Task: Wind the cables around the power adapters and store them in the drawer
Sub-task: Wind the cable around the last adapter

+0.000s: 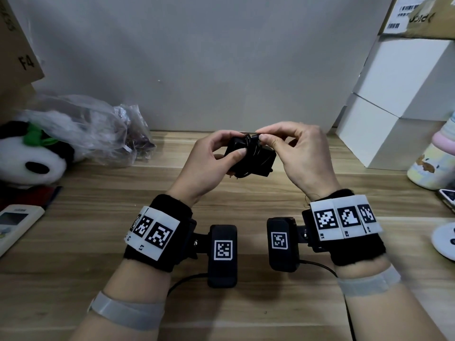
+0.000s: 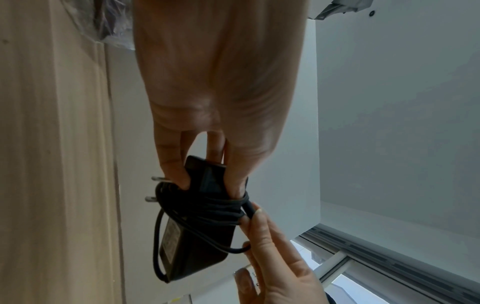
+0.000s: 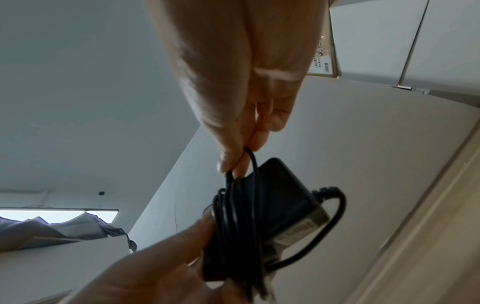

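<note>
Wood-grain desk [image 1: 221,205] against a plain grey wall [image 1: 209,57]. Panda plush [image 1: 37,153] and crumpled clear plastic bag [image 1: 98,129] at far left, white remote [image 1: 14,225] at left edge, cardboard box [image 1: 14,40] upper left. Stacked white boxes [image 1: 394,107] on the right, pastel bottle [image 1: 433,158] beside them. Both hands raised above the desk, near the middle. Left hand [image 1: 211,158] grips the black power adapter [image 1: 248,156]: thumb curled over the top face, fingers wrapped underneath; in the left wrist view the fingers [image 2: 171,160] clamp the end of the body next to the two metal prongs [image 2: 155,188]. Black cable [image 2: 207,205] sits in several turns around the adapter's middle, with a slack loop hanging off the side. Right hand [image 1: 300,153] pinches the cable end between thumb and index fingertips [image 3: 228,160], just at the adapter's top edge; other fingers loosely bent, holding nothing. Both palms face inward, wrists level, forearms angled in from the lower corners. Black bands with coded markers on both wrists [image 1: 157,232].
</note>
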### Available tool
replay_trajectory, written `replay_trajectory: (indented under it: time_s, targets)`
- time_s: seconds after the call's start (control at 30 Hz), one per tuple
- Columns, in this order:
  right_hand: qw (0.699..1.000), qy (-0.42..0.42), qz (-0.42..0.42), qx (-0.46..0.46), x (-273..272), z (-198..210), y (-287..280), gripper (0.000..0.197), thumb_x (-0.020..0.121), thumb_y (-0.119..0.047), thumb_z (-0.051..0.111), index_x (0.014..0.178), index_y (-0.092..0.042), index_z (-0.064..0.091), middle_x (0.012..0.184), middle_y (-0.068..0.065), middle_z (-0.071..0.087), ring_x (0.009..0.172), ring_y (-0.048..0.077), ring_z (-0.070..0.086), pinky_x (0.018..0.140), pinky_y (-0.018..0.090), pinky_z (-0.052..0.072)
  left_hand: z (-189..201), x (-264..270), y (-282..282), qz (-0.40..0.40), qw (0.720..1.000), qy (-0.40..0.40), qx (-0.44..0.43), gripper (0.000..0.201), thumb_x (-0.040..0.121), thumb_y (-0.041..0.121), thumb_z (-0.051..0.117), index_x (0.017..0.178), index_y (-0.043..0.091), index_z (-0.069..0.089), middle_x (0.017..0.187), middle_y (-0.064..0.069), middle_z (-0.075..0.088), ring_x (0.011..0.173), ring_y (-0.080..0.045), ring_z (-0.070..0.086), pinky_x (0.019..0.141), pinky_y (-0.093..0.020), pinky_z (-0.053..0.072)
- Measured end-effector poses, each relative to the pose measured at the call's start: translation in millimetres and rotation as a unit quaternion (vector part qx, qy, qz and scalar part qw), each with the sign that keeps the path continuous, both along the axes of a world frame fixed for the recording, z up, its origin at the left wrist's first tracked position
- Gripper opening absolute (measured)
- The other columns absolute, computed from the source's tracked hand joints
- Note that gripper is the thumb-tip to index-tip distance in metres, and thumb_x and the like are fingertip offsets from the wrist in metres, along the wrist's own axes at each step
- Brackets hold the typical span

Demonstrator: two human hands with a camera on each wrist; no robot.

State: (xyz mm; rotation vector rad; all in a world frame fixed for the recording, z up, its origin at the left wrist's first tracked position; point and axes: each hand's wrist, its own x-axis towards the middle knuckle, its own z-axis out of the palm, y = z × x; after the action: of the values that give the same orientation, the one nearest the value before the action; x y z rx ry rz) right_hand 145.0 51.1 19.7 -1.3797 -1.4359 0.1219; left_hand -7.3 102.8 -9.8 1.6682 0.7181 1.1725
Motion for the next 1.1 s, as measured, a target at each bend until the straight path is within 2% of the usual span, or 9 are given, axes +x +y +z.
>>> replay_trajectory:
  time_s: [0.1, 0.17, 0.3, 0.37, 0.57, 0.77, 0.9, 1.03, 1.1]
  targets:
    - [1.000, 0.007, 0.008, -0.003, 0.7, 1.3, -2.2, 0.009, 0.078, -0.014, 0.074, 0.083, -0.021, 0.075, 0.074, -0.009, 0.068, 0.068, -0.007, 0.057, 0.061, 0.003, 0.037, -2.0, -0.5, 0.6, -0.007, 1.000, 0.000, -0.016, 0.023, 0.088, 0.006, 0.062, 0.108, 0.018, 0.063, 0.110, -0.005, 0.066, 0.070, -0.003, 0.064, 0.056, -0.020, 0.051]
    - [1.000, 0.010, 0.008, -0.017, 1.7, 2.8, -3.4, 0.005, 0.076, -0.013, 0.075, 0.079, -0.018, 0.074, 0.068, -0.014, 0.066, 0.061, -0.011, 0.056, 0.057, 0.003, 0.036, -2.6, -0.9, 1.4, -0.008, 1.000, 0.006, -0.016, 0.024, 0.088, 0.007, 0.063, 0.109, 0.018, 0.064, 0.109, -0.004, 0.067, 0.070, -0.006, 0.064, 0.056, -0.020, 0.050]
    - [0.997, -0.028, 0.004, -0.078, 6.6, 3.8, -2.7, 0.009, 0.076, -0.017, 0.076, 0.074, -0.019, 0.068, 0.066, -0.012, 0.066, 0.059, -0.003, 0.059, 0.055, 0.006, 0.039, -4.4, -1.3, 2.1, -0.008, 1.000, 0.023, 0.009, 0.025, 0.087, 0.003, 0.062, 0.106, 0.020, 0.064, 0.102, 0.003, 0.067, 0.073, -0.001, 0.060, 0.057, -0.011, 0.043]
    - [0.994, -0.046, -0.001, -0.097, 9.0, 4.2, -2.2, 0.009, 0.075, -0.017, 0.077, 0.072, -0.021, 0.069, 0.069, -0.010, 0.068, 0.064, 0.002, 0.063, 0.060, 0.013, 0.046, -5.4, 0.7, 0.8, -0.017, 0.999, 0.028, 0.014, 0.025, 0.088, 0.002, 0.061, 0.104, 0.021, 0.063, 0.100, 0.005, 0.065, 0.072, 0.002, 0.059, 0.058, -0.008, 0.041]
    - [0.994, -0.010, 0.013, -0.110, 7.3, 4.0, -2.8, 0.011, 0.076, -0.020, 0.076, 0.067, -0.023, 0.070, 0.067, -0.005, 0.069, 0.067, 0.011, 0.064, 0.068, 0.029, 0.051, -1.7, 0.8, -1.0, -0.034, 0.999, 0.018, 0.017, 0.025, 0.089, 0.002, 0.059, 0.105, 0.021, 0.062, 0.102, 0.005, 0.065, 0.080, 0.003, 0.062, 0.063, -0.007, 0.043]
    - [0.995, 0.018, -0.004, -0.099, -0.8, -0.2, 0.1, 0.009, 0.075, -0.021, 0.076, 0.068, -0.023, 0.071, 0.066, -0.008, 0.068, 0.066, 0.008, 0.064, 0.067, 0.027, 0.051, -1.9, -2.4, 0.1, -0.035, 0.999, 0.021, 0.020, 0.026, 0.089, 0.003, 0.061, 0.104, 0.024, 0.062, 0.107, 0.000, 0.066, 0.078, 0.001, 0.063, 0.062, -0.008, 0.043]
    - [0.995, 0.043, -0.044, -0.074, -9.8, -4.1, 3.8, 0.006, 0.074, -0.022, 0.077, 0.069, -0.023, 0.073, 0.069, -0.009, 0.070, 0.071, 0.008, 0.067, 0.070, 0.027, 0.054, -2.0, -3.8, 0.9, -0.015, 1.000, 0.007, 0.021, 0.026, 0.088, 0.004, 0.061, 0.101, 0.026, 0.063, 0.100, 0.008, 0.066, 0.081, 0.002, 0.063, 0.061, -0.009, 0.044]
    - [0.993, 0.048, 0.011, -0.109, -4.6, 1.7, 0.5, 0.010, 0.080, -0.011, 0.072, 0.081, -0.021, 0.074, 0.075, -0.011, 0.069, 0.070, -0.002, 0.064, 0.069, 0.011, 0.049, -2.0, -1.9, -0.1, -0.006, 1.000, -0.014, 0.011, 0.026, 0.089, 0.004, 0.061, 0.099, 0.027, 0.063, 0.098, 0.011, 0.066, 0.080, 0.005, 0.061, 0.060, -0.010, 0.044]
    - [0.992, 0.049, 0.040, -0.113, 0.3, 5.4, -3.3, 0.014, 0.081, -0.008, 0.070, 0.080, -0.022, 0.073, 0.075, -0.011, 0.069, 0.069, -0.003, 0.063, 0.069, 0.009, 0.048, -2.2, -1.5, -0.6, -0.016, 1.000, -0.009, 0.006, 0.026, 0.089, 0.004, 0.060, 0.099, 0.027, 0.063, 0.100, 0.009, 0.067, 0.082, 0.004, 0.061, 0.061, -0.012, 0.045]
